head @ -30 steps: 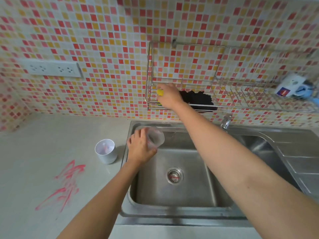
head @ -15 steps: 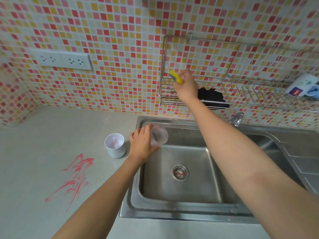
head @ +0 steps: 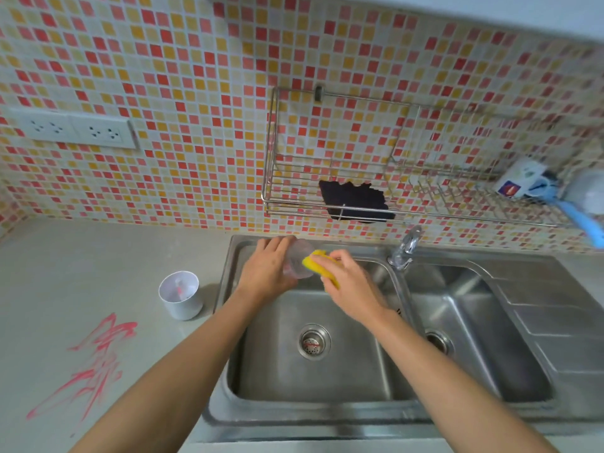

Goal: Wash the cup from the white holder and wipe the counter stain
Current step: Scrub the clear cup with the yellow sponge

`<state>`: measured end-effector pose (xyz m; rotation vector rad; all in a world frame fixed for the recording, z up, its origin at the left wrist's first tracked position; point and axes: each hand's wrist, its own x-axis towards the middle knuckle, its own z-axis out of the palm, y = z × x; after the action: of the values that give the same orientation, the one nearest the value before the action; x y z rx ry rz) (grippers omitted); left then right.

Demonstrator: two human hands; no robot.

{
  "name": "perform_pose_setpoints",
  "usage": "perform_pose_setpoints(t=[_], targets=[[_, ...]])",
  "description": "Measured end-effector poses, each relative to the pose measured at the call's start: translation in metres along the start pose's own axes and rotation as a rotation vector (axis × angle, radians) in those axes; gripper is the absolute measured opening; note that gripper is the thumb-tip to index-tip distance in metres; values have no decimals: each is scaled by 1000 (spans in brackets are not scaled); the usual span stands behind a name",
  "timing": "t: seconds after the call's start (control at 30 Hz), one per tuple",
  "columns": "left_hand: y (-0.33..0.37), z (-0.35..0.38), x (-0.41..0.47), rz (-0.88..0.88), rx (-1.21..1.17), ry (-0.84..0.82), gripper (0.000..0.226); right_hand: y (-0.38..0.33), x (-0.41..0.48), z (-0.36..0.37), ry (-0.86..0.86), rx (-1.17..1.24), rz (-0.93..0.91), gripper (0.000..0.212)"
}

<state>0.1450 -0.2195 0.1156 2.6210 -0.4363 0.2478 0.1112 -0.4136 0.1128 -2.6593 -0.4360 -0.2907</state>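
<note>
Head view. No writing is legible; the white box (head: 519, 179) on the wire rack (head: 327, 204) bears a blue-and-red label too blurred to read. My left hand (head: 266, 273) is wrapped around the clear cup (head: 299, 261), held on its side over the back of the left sink basin (head: 313, 380). My right hand (head: 349, 282) pinches a yellow sponge (head: 315, 264) against the cup's mouth. The white holder (head: 181, 297) stands on the counter (head: 65, 273) beside the sink, something pink inside, possibly residue. The pink stain (head: 94, 358) lies nearer me. A dark cloth (head: 354, 201) sits in the rack.
</note>
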Motion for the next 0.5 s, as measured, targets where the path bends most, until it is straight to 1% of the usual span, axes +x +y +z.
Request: perform_pose_setpoints(t=[0.07,0.13,0.17,0.23,0.27,0.33,0.4,0.5], targets=[[10,6,6,48,32,28,68,9,-3,-1,-4,-117,-16,44],[19,13,12,82,59,33,66,18,-8,-3,17,-111,26,44],[23,16,15,86,74,33,66,20,-10,-3,34,-73,52,44],[28,22,20,78,101,30,70,21,-15,-2,42,85,94,42],[29,25,22,79,115,25,73,20,-18,-1,28,166,104,41],[29,27,22,101,139,14,75,24,-21,-1,-29,211,92,40],[30,27,21,135,160,8,73,36,-19,-6,-62,101,11,36],[35,28,19,163,186,-38,74,54,-9,-15,-78,-197,-106,36]])
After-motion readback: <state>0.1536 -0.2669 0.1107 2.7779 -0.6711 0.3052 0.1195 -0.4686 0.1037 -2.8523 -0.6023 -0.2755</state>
